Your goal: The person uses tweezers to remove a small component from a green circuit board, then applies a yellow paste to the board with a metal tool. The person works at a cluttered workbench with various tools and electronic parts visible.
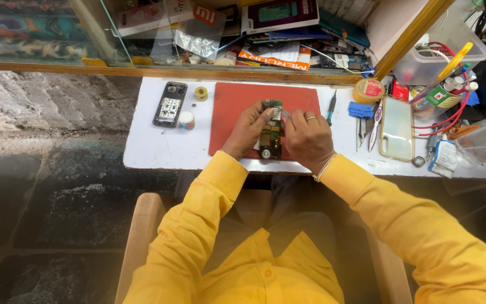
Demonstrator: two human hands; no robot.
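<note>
At the centre of the frame, over a red mat (237, 107), the left hand (248, 128) grasped a green circuit board (271, 135) while the right hand (307, 138) pinched a small metal tool (285, 113) against it.

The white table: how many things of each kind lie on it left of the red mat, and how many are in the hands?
Opened phone body: 1
Small solder spool: 1
Little white-capped pot: 1
Circuit board, held by left hand and right hand: 1
Total: 4
</note>
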